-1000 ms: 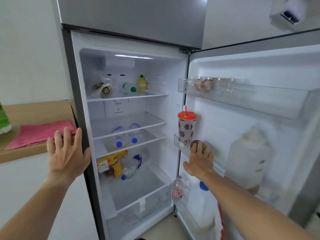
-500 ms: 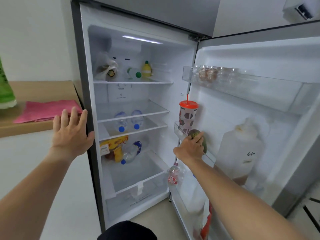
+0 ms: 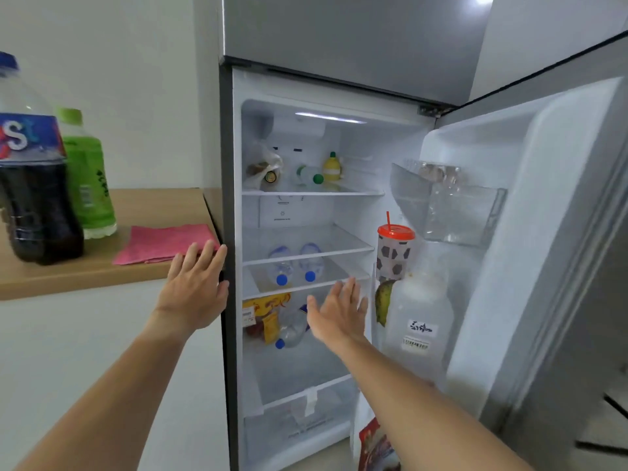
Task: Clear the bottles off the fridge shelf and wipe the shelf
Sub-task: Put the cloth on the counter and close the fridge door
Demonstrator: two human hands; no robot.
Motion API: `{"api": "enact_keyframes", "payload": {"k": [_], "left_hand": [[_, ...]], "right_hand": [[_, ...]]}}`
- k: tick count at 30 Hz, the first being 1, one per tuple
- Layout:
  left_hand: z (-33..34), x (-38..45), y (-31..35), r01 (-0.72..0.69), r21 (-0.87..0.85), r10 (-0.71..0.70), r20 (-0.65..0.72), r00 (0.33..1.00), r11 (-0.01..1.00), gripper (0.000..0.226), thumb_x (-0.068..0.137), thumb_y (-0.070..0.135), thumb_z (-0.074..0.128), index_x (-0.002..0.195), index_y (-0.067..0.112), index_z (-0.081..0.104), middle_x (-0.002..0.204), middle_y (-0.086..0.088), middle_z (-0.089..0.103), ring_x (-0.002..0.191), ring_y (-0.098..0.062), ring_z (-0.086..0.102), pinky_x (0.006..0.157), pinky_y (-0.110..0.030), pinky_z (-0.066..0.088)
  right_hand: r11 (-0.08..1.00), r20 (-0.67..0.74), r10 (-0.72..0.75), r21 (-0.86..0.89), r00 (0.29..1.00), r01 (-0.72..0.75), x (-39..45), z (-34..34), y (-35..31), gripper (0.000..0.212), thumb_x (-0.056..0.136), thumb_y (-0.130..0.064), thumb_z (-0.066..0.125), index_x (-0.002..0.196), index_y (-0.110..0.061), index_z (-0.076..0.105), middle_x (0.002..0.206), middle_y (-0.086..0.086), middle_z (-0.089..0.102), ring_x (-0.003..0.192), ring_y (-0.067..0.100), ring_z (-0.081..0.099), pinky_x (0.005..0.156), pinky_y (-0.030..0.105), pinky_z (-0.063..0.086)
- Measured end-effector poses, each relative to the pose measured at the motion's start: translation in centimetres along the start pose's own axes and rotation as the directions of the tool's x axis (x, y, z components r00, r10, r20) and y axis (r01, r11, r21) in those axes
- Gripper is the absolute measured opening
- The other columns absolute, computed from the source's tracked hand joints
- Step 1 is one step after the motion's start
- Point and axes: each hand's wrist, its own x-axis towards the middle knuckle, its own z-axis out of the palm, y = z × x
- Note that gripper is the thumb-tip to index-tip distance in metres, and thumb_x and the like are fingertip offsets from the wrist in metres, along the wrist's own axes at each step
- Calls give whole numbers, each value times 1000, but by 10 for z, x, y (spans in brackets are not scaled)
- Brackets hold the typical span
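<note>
Left hand (image 3: 193, 290) being held flat, fingers spread, against fridge's left front edge (image 3: 227, 232). Right hand (image 3: 336, 314) being held open, empty, before shelf (image 3: 306, 289) front edge. Jug (image 3: 416, 328) label writing illegible.

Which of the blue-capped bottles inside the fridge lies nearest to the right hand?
The blue-capped bottle on the lowest level, beside the yellow packets, just left of the right hand. The other two lie one shelf higher.

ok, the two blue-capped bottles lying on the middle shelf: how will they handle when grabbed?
The two blue-capped bottles lie on their sides on the glass shelf, so they will probably roll if nudged. They look clear and thin-walled, likely light and squashy. Possibly damp and slippery; the open right hand should wrap around them.
</note>
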Motion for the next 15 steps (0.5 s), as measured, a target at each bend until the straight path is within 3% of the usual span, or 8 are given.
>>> {"api": "enact_keyframes", "payload": {"k": [5, 8, 12, 15], "left_hand": [[-2, -2, -10, -40, -129, 39, -15, 999, 991, 61, 100, 13, 37, 157, 9, 17, 166, -9, 11, 154, -29, 4, 126, -46, 6], [-6, -12, -19, 71, -148, -86, -95, 992, 986, 57, 99, 11, 39, 155, 10, 26, 164, -12, 19, 154, -30, 11, 125, -47, 9], [-17, -26, -45, 248, -87, -259, -165, 952, 965, 51, 99, 14, 43, 148, 5, 39, 157, -17, 34, 148, -34, 27, 120, -47, 18], [-24, -35, -67, 291, -50, -295, -168, 941, 955, 41, 97, 14, 46, 136, 3, 51, 138, -14, 53, 130, -34, 45, 111, -45, 31]], "right_hand": [[979, -107, -172, 88, 979, 181, -24, 21, -51, 73, 106, -42, 28, 160, -2, 0, 169, 16, -8, 156, 27, -11, 125, 46, -5], [947, -159, -271, 133, 950, 292, -35, 27, -83, 71, 106, -38, 29, 160, -2, 1, 169, 17, -6, 156, 28, -9, 125, 45, -5], [873, -265, -439, 102, 859, 477, -42, 20, -122, 72, 105, -42, 28, 161, -5, 1, 169, 17, -6, 156, 29, -10, 125, 47, -6], [813, -350, -539, 22, 766, 582, -45, 7, -138, 73, 104, -42, 30, 161, -5, 2, 168, 18, -6, 156, 30, -9, 125, 47, -5]]}}
